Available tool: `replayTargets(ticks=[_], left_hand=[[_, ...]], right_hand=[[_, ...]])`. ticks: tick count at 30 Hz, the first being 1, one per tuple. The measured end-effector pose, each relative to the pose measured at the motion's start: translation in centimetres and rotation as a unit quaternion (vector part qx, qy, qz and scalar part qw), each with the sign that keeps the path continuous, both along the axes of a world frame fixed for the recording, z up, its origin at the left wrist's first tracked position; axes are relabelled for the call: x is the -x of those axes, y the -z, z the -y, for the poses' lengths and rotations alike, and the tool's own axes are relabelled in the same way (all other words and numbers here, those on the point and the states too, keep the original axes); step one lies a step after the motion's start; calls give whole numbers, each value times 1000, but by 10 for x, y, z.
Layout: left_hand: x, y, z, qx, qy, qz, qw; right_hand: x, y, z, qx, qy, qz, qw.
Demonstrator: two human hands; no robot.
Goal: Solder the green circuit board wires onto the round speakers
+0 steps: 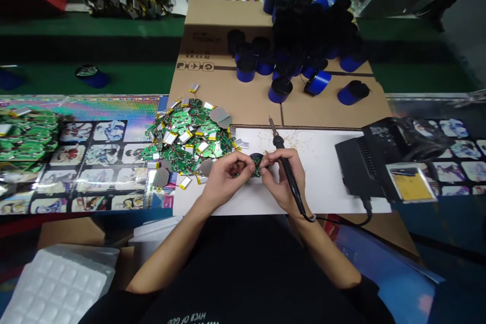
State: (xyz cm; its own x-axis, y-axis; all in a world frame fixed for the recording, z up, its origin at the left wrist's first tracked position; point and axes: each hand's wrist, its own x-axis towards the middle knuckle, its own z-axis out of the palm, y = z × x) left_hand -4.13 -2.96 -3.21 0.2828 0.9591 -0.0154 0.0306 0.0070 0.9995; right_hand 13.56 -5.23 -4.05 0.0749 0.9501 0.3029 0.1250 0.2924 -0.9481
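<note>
Between left hand (225, 178) and right hand (279, 183) we pinch a circuit board (257, 162); our right also grips a soldering iron (290, 173).

I am in an electronics workshop, judging by my slim black soldering iron (290, 174), the heaped green circuit boards (182, 119) with silver battery pouches (169, 137), and blue-and-black cylindrical housings (280, 90) on brown cardboard (243, 106).
</note>
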Motion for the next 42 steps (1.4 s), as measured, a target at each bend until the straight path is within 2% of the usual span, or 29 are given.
replayTargets(ticks=[7, 14, 16, 18, 21, 23, 26, 29, 31, 34, 37, 39, 42], left_hand=[[2, 1, -1, -30, 13, -45, 998], [1, 7, 0, -41, 7, -55, 998], [2, 7, -1, -81, 0, -76, 994], [4, 5, -2, -152, 7, -114, 982], [9, 3, -5, -249, 63, -166, 952], [12, 2, -6, -274, 100, -191, 937], [15, 1, -8, -272, 121, -214, 931], [16, -3, -11, -252, 132, -210, 935], [17, -8, -13, -238, 141, -209, 938], [17, -15, -16, -221, 151, -213, 940], [17, -17, -18, -218, 161, -217, 938], [17, -17, -19, -225, 163, -220, 935], [16, -16, -19, -231, 164, -220, 933]], right_hand=[[-2, -4, -2, 7, -9, 5, 1000], [-4, 3, 4, 1, 1, 55, 998], [-10, 4, 7, -10, 3, 87, 996], [-19, 4, 9, -30, 7, 123, 992], [-34, 3, 11, -67, -22, 186, 980], [-39, 3, 12, -86, -56, 226, 969], [-39, 5, 13, -113, -67, 256, 958], [-35, 5, 15, -119, -69, 243, 960], [-37, 1, 16, -96, -69, 210, 971], [-48, -11, 16, -39, -22, 77, 996], [-65, -24, 13, 19, 11, -51, 998], [-78, -30, 13, 55, 12, -38, 998], [-92, -31, 16, 35, 73, 27, 996]])
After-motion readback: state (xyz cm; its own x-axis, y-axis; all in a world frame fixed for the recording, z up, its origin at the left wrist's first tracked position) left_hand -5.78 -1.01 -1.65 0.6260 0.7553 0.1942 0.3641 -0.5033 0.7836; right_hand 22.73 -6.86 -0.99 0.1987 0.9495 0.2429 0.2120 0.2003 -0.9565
